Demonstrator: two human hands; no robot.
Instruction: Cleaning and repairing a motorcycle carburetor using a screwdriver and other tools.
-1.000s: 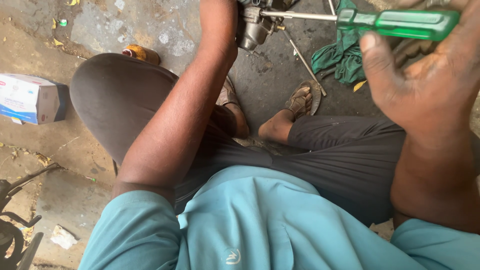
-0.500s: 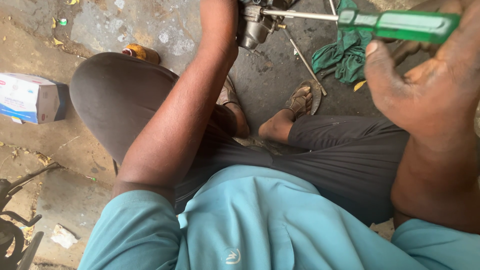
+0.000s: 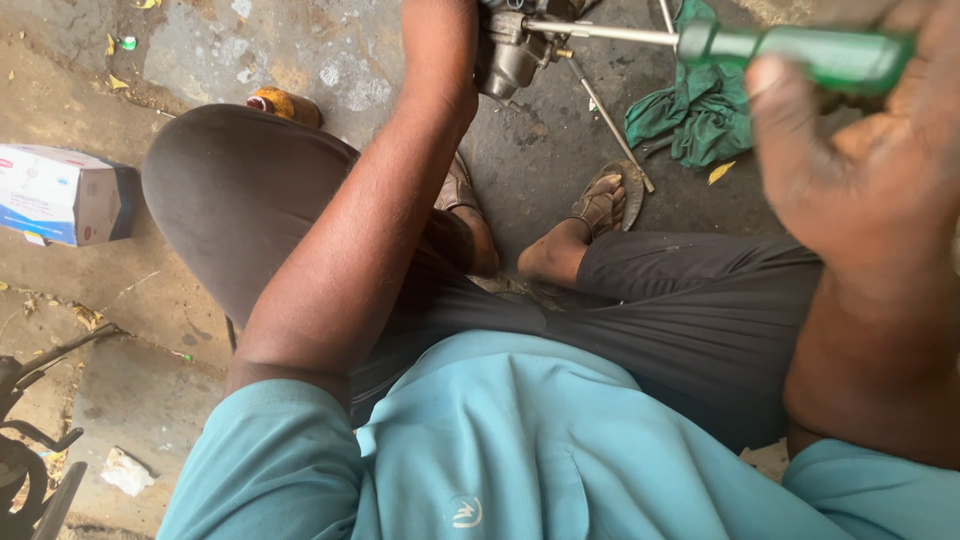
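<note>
While seated low on stained, cracked concrete floor point(image 3: 300, 60), legs in dark trousers point(image 3: 680, 310) folded, sandalled feet point(image 3: 600, 200) drawn in just past the knees. Outdoors or in an open workshop by the look of the ground: dry leaf scraps scattered about, a white and blue cardboard box point(image 3: 60, 195) lying on its side at the left edge, a crumpled bit of paper point(image 3: 125, 470) lower down, part of a black metal frame point(image 3: 30, 450) poking in at the bottom left corner. Green rag point(image 3: 690, 115) bunched on the floor beyond the right knee, with a thin metal rod point(image 3: 615, 125) lying slantwise just beside it. At the top of the view, a small grey metal engine part point(image 3: 510, 50), held up off the ground and cut off by the frame edge. Left hand point(image 3: 435, 20) mostly out of view above the wrist, up against that part on its left side; grip impossible to tell. Right hand point(image 3: 850, 160) close to the camera and blurred, fingers curled around the green handle of a screwdriver point(image 3: 790, 50), thumb pressed along it. Shaft running level to the left, its tip meeting the metal part from the right, so the part sits between the two hands, nearer the left one.
</note>
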